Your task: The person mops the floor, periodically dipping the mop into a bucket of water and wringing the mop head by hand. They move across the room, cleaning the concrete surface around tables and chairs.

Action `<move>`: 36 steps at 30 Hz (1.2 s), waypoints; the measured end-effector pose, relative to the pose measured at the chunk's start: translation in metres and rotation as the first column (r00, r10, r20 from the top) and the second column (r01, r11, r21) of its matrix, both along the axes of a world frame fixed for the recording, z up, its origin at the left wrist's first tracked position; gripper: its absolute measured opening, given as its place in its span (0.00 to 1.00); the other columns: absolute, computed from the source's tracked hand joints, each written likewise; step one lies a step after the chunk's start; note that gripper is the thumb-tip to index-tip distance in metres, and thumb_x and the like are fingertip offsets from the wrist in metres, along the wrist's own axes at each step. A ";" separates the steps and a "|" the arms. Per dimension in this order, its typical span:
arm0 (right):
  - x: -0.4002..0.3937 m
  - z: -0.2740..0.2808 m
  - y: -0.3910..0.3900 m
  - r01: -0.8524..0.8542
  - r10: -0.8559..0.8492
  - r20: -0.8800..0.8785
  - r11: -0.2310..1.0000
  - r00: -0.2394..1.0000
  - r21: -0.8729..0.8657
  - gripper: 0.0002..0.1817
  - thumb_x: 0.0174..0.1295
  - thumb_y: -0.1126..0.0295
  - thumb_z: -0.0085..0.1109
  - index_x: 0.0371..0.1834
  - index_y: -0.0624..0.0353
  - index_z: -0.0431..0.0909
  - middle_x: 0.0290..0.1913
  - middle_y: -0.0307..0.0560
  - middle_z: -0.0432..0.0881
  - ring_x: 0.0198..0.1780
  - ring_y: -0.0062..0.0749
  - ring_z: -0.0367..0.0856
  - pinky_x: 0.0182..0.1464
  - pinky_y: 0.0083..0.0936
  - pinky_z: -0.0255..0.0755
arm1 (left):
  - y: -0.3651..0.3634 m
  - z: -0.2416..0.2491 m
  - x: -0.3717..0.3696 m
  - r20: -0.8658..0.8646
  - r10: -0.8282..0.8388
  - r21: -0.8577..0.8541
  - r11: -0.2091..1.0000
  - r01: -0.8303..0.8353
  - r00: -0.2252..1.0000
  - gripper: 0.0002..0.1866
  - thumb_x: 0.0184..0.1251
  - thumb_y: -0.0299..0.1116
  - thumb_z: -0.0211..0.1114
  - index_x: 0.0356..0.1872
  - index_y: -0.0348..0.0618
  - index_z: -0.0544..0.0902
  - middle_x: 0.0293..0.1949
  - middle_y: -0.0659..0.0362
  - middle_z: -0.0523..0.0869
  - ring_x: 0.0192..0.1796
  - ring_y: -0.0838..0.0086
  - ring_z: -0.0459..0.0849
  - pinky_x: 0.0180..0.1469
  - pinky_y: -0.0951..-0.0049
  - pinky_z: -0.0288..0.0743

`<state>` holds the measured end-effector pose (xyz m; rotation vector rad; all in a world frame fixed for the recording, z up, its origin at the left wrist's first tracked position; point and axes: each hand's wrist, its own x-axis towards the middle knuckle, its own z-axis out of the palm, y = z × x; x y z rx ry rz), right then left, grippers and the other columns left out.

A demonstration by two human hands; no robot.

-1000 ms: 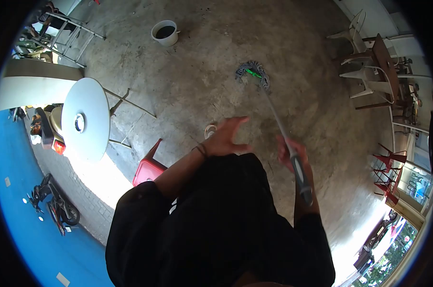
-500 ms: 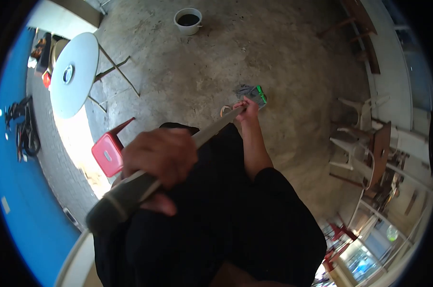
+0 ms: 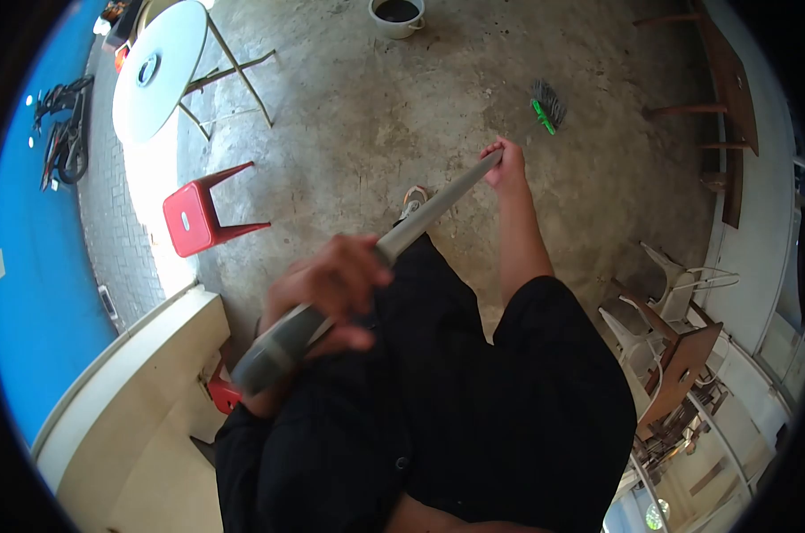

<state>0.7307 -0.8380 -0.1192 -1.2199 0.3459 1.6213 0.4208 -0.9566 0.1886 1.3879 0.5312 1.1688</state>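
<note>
A mop's grey handle [image 3: 438,210] slants across the view from lower left to upper right. My left hand [image 3: 327,289], slightly blurred, is wrapped round it near its dark upper end. Farther down the handle, my right hand [image 3: 506,165] grips it with the arm stretched out. Beyond that hand, the mop head [image 3: 552,104], with a green clamp and grey strands, rests on the concrete floor [image 3: 474,98].
A red stool [image 3: 189,219] and a round white table [image 3: 160,71] stand at the left. At the top is a white bucket [image 3: 398,21] of dark liquid. White chairs [image 3: 673,280] and wooden furniture [image 3: 687,377] line the right. One shoe [image 3: 414,200] shows below the handle.
The mop head has moved up and right, farther from my body, with my right hand following. My left hand has shifted slightly right with the handle. The view has turned, and the shoe shows more.
</note>
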 end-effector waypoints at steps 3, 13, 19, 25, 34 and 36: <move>0.007 -0.033 0.011 -0.211 0.211 0.020 0.977 0.977 -0.042 0.11 0.63 0.66 0.51 0.23 0.54 0.68 0.19 0.40 0.70 0.25 0.32 0.73 0.34 0.33 0.72 | 0.001 -0.029 0.026 -0.212 -0.077 -0.009 0.997 0.076 0.974 0.12 0.53 0.27 0.73 0.28 0.48 0.74 0.36 0.60 0.80 0.52 0.59 0.79 0.65 0.50 0.60; -0.091 -0.077 -0.092 -0.866 0.911 0.193 0.408 0.364 -0.289 0.10 0.59 0.60 0.53 0.31 0.55 0.72 0.29 0.44 0.76 0.30 0.31 0.76 0.32 0.33 0.75 | -0.177 -0.120 0.023 -0.086 0.511 -0.264 0.816 -0.514 0.855 0.07 0.59 0.24 0.64 0.33 0.44 0.73 0.39 0.55 0.79 0.56 0.63 0.75 0.69 0.50 0.57; -0.170 -0.070 -0.257 -0.961 0.984 0.161 0.112 0.073 -0.253 0.10 0.58 0.62 0.50 0.27 0.56 0.74 0.23 0.43 0.76 0.24 0.30 0.77 0.28 0.32 0.75 | -0.372 -0.099 0.014 -0.162 0.734 -0.209 0.628 -0.750 0.659 0.06 0.62 0.30 0.61 0.32 0.44 0.72 0.34 0.57 0.77 0.51 0.64 0.76 0.67 0.52 0.59; -0.237 -0.029 -0.416 -0.976 0.981 0.038 -0.188 -0.193 -0.107 0.10 0.59 0.63 0.51 0.26 0.57 0.74 0.21 0.42 0.73 0.20 0.29 0.75 0.28 0.34 0.75 | -0.526 -0.048 0.024 -0.108 0.910 -0.154 0.382 -0.911 0.400 0.10 0.60 0.35 0.63 0.29 0.45 0.70 0.29 0.58 0.75 0.44 0.67 0.75 0.66 0.54 0.58; -0.310 0.014 -0.522 -0.890 0.887 -0.073 -0.457 -0.455 -0.001 0.10 0.59 0.63 0.52 0.26 0.57 0.73 0.21 0.40 0.72 0.22 0.28 0.76 0.29 0.31 0.74 | -0.609 0.002 0.004 -0.105 0.962 0.052 0.258 -0.965 0.252 0.13 0.55 0.37 0.65 0.24 0.45 0.69 0.18 0.61 0.71 0.28 0.69 0.72 0.47 0.59 0.67; -0.333 0.017 -0.534 -0.872 0.869 -0.079 -0.489 -0.489 0.016 0.10 0.58 0.63 0.52 0.26 0.57 0.73 0.21 0.40 0.72 0.22 0.28 0.76 0.29 0.31 0.74 | -0.616 0.005 -0.012 -0.093 0.967 0.071 0.244 -0.967 0.238 0.13 0.53 0.37 0.65 0.24 0.45 0.69 0.17 0.60 0.71 0.26 0.69 0.71 0.44 0.60 0.67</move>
